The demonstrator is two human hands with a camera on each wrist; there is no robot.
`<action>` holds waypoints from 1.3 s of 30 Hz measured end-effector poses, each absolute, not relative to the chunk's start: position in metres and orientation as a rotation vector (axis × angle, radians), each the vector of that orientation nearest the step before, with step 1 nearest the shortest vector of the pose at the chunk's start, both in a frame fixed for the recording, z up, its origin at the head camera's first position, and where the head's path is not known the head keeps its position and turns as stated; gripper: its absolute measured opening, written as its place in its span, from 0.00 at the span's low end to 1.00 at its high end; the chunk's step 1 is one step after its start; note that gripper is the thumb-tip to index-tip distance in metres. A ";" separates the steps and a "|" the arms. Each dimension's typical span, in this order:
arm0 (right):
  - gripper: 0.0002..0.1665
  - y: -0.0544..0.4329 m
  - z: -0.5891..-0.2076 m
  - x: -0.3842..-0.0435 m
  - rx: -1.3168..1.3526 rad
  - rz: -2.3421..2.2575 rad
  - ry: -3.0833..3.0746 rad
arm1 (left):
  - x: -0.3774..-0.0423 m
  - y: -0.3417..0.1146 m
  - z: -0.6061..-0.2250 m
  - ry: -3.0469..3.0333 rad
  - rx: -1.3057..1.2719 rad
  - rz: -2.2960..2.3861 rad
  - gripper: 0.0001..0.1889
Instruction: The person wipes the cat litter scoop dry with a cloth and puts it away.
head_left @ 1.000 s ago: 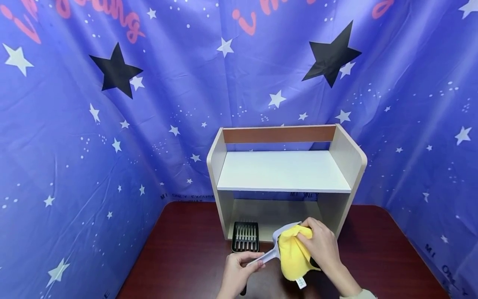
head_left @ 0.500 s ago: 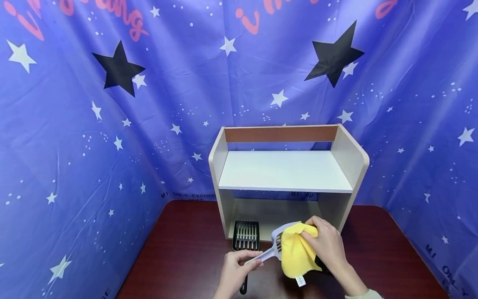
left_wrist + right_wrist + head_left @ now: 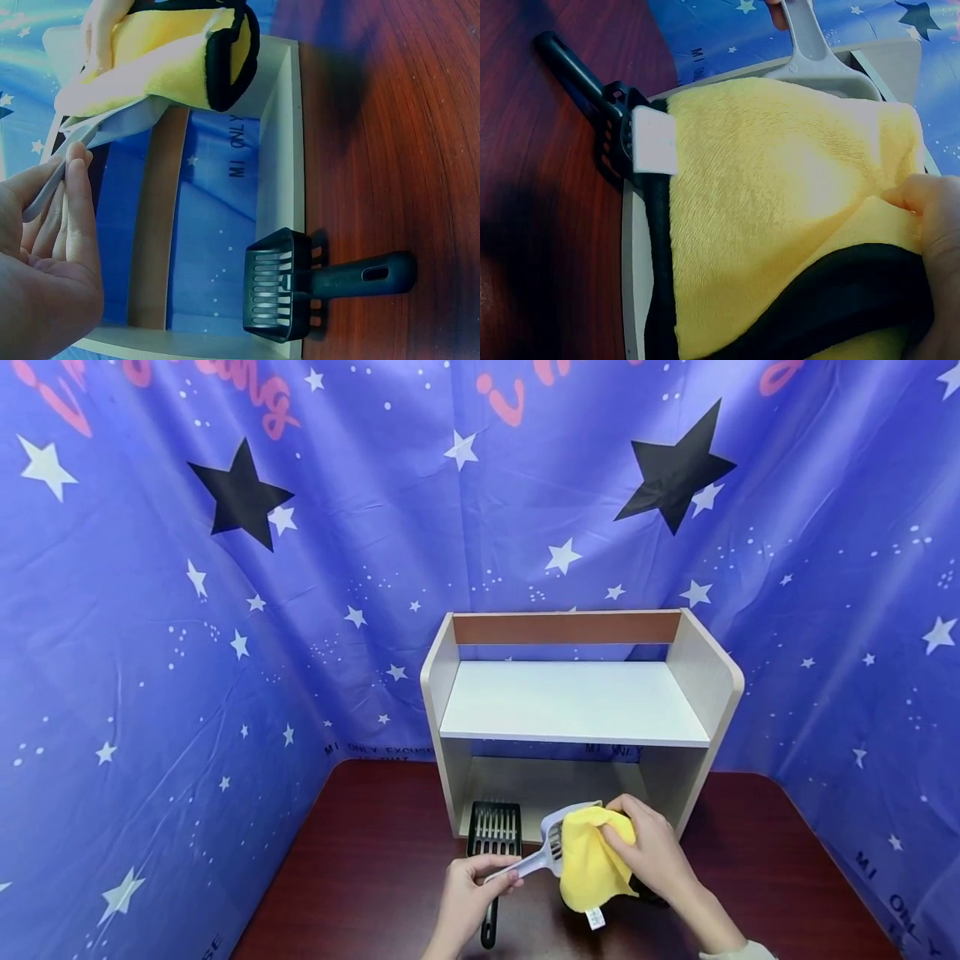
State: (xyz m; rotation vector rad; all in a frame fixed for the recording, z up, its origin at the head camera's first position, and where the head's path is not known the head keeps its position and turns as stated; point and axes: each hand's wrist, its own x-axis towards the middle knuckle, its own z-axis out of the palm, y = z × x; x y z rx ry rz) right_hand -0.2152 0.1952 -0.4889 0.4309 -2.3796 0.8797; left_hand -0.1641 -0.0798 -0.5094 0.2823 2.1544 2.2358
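Note:
My left hand [image 3: 467,897] pinches the handle of a pale grey slotted litter scoop [image 3: 534,862], thumb on one side and fingers on the other. A yellow plush cloth [image 3: 592,864] with black edging and a white tag drapes over much of the scoop's head. My right hand [image 3: 651,852] grips the bunched cloth at the scoop's far rim. In the right wrist view the cloth [image 3: 757,195] hides most of the scoop's head, while its grey neck [image 3: 810,52] shows above. Both things are held up over the table, in front of the shelf.
A black slotted litter scoop [image 3: 360,279] lies at the shelf's lower left, handle toward me. The two-level pale wooden shelf [image 3: 573,702] stands at the back of the dark red table [image 3: 360,868]. A blue starry curtain [image 3: 360,527] surrounds it.
The grey scoop and cloth have shifted slightly left in the head view, and the cloth's fold has altered at the scoop's rim. More of the black scoop's handle now shows. Both grips stay.

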 end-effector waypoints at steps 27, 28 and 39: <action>0.19 0.170 -0.489 -0.209 0.330 0.575 -2.270 | -0.158 -0.067 -0.504 2.188 0.322 2.242 0.11; 0.19 0.170 -0.489 -0.209 0.324 0.575 -2.267 | -0.158 -0.068 -0.504 2.199 0.333 2.238 0.11; 0.17 0.178 -0.488 -0.210 0.252 0.620 -2.282 | -0.158 -0.072 -0.504 2.304 0.384 2.173 0.11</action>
